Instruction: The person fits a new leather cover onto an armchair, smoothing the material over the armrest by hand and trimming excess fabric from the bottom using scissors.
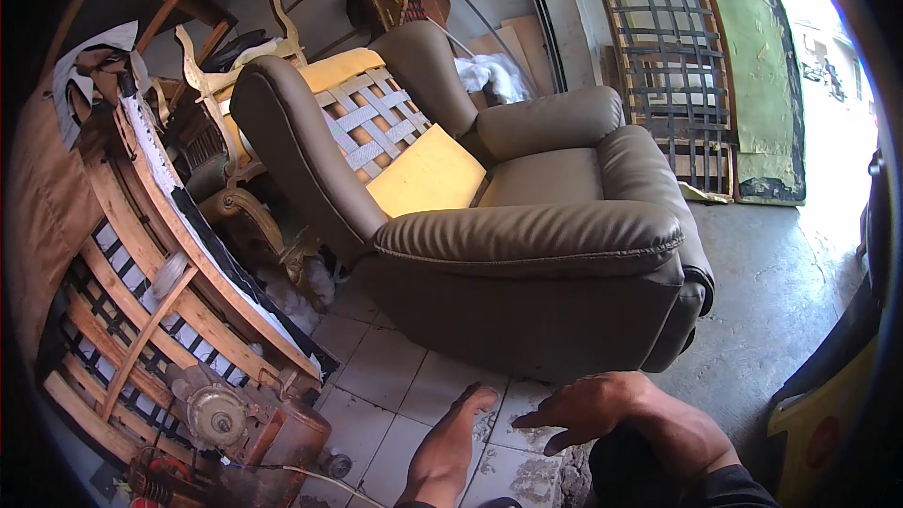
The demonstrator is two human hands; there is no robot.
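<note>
Armchair [527, 310] likely needs an even two-handed hold, right hand [602, 404] loose and empty, left hand [470, 403] too turned away to tell

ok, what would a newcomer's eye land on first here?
The big brown armchair mid-picture, its open back showing woven straps and yellow foam. Next, the left hand and right hand below it, near the bottom edge. Then the black-strapped frame at upper right.
</note>
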